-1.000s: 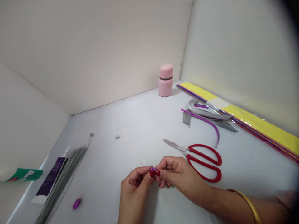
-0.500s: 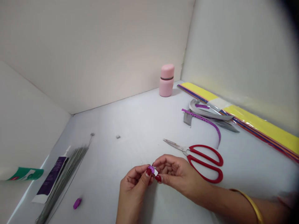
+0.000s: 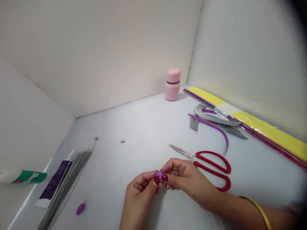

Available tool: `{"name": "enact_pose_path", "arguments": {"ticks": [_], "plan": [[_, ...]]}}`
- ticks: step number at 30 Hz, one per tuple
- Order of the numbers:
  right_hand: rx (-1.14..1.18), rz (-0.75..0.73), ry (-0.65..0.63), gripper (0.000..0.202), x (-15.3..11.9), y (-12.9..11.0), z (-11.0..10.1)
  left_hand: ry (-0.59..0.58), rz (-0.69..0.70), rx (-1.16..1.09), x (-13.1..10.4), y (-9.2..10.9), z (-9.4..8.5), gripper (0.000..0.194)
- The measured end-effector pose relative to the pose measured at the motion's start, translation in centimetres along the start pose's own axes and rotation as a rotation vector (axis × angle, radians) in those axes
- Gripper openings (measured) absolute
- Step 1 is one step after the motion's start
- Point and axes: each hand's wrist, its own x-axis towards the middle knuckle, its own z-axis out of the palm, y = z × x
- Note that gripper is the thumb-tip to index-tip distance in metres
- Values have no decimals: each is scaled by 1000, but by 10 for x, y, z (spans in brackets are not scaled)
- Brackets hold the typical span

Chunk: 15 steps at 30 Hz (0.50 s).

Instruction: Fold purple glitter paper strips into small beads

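A small purple dotted piece is pinched between the fingertips of both hands, low in the middle of the view. My left hand grips it from the left, thumb in front. From the right, my right hand holds the same piece between thumb and forefinger. The fingers partly cover its shape. Red-handled scissors lie just beyond my right hand, which hides part of the lower handle. A purple dotted strip curves across grey strips behind them.
A pink bottle stands near the back corner. Packaged coloured sheets run along the right wall. At left lie a purple tube, thin wires, a small purple lump and a green-ended object. A tiny silvery piece lies mid-table.
The white part that showed on the held piece is out of sight now, and its purple face is turned up. My right fingertips have closed in over it. The whole view has shifted slightly.
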Motion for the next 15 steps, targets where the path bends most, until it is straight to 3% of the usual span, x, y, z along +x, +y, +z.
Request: {"name": "enact_pose_path", "arguments": {"ticks": [15], "plan": [[-28, 42, 21, 17, -1, -4, 3, 46, 5, 51, 7, -11, -4, 25]]}}
